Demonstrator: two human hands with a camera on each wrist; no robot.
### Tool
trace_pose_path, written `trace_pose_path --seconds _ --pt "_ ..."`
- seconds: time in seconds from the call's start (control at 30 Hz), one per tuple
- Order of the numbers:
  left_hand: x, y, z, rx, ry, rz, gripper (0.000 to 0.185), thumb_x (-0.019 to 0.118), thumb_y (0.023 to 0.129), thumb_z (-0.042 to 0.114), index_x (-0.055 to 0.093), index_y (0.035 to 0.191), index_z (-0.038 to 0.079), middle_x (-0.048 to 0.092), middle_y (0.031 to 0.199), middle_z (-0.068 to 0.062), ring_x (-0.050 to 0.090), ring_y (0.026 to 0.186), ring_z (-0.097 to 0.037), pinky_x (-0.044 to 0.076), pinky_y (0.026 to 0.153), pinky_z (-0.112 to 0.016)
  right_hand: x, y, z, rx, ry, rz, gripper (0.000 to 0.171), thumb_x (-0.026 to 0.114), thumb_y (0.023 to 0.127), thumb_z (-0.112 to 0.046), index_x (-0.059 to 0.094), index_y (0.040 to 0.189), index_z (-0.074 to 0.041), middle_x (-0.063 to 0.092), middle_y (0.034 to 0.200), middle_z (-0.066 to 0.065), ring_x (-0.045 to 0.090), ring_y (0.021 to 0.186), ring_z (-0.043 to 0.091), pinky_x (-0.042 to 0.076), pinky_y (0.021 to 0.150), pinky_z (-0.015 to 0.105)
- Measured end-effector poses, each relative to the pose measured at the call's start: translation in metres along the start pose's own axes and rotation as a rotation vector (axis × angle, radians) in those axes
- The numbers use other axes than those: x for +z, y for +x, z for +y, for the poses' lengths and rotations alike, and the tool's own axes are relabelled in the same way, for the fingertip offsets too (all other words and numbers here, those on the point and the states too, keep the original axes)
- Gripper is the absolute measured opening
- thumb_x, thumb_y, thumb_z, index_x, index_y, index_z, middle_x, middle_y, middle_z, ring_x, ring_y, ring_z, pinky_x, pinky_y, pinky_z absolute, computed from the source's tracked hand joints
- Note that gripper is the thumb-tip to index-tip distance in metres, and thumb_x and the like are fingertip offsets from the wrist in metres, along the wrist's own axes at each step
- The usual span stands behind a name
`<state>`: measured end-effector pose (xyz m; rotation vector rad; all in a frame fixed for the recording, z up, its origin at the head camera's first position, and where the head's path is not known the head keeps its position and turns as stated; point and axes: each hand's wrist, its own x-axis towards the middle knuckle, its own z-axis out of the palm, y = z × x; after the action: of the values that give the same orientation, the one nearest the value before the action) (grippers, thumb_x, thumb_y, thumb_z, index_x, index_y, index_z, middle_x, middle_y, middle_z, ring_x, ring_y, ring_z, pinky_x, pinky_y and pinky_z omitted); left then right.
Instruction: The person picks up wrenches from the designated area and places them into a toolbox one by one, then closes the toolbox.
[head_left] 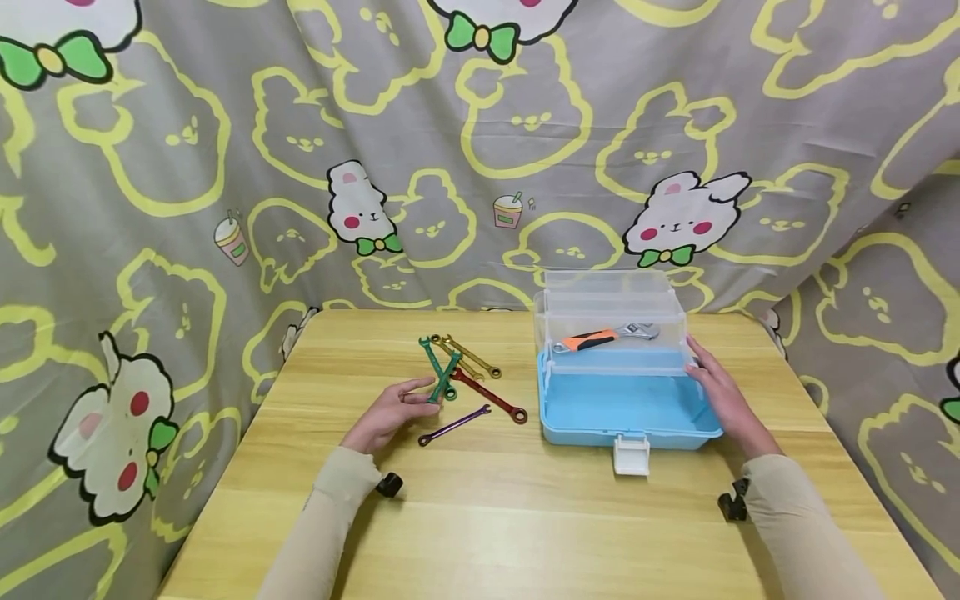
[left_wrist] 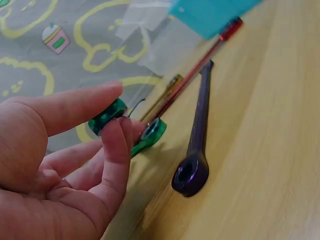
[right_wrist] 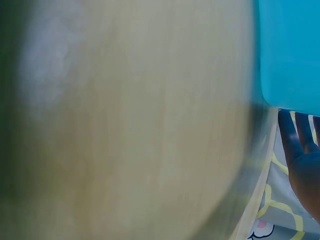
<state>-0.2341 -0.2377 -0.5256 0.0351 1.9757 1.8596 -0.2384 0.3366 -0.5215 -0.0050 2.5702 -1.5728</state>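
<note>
Glossy metal wrenches (head_left: 465, 387), matt wooden table (head_left: 480, 517).

I find no readable words, brands or numbers on anything here (the curtain (head_left: 480, 150) behind my table carries only cartoon drawings).

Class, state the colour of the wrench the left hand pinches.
Green metal wrench, clearest in the left wrist view.

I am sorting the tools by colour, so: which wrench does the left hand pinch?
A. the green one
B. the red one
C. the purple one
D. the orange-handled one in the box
A: the left hand pinches the ring end of the green wrench between thumb and forefinger, while the purple wrench lies untouched on the table beside it.
</note>
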Motion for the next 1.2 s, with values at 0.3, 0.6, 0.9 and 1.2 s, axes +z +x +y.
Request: trace_pose_path --seconds 0.3,0.6,0.9,1.2 --pt "-0.005 0.0 -0.005 0.008 -0.073 -0.027 0.065 0.071 0.097 0.005 0.045 0.156 0.008 0.064 0.138 -0.023 0.066 0.122 -0.025 0.056 0.096 -0.029 0.0 0.002 0.002 0.011 -0.007 0.001 0.066 0.029 0.112 -0.052 -0.003 0.166 -0.034 -0.01 0.174 0.014 -0.004 0.156 0.054 0.004 0.114 0.083" --pt "0.001 -0.003 0.002 0.098 -0.07 -0.024 0.069 0.074 0.095 0.005 0.045 0.157 0.014 0.054 0.144 -0.034 0.057 0.131 -0.042 0.055 0.103 -0.038 0.001 -0.009 -0.021 0.024 0.025 -0.013 0.065 0.031 0.113 -0.04 -0.002 0.167 -0.021 -0.01 0.172 0.02 -0.005 0.154 0.057 0.002 0.113 0.084" --pt "0.006 -0.008 0.009 0.155 -0.063 -0.035 0.071 0.075 0.094 0.004 0.045 0.157 0.015 0.053 0.144 -0.036 0.06 0.128 -0.044 0.048 0.111 -0.051 0.002 -0.001 -0.002 0.018 -0.002 -0.001 0.064 0.029 0.112 -0.048 -0.002 0.166 -0.034 -0.01 0.174 0.014 -0.005 0.156 0.054 0.003 0.113 0.084" --pt "0.015 -0.013 0.017 0.196 -0.016 -0.065 0.07 0.073 0.094 0.001 0.047 0.156 0.018 0.052 0.141 -0.038 0.059 0.125 -0.048 0.052 0.107 -0.049 0.002 -0.003 0.0 0.011 0.0 0.003 0.066 0.03 0.111 -0.055 -0.002 0.166 -0.037 -0.011 0.174 0.013 -0.005 0.156 0.054 0.003 0.113 0.083"
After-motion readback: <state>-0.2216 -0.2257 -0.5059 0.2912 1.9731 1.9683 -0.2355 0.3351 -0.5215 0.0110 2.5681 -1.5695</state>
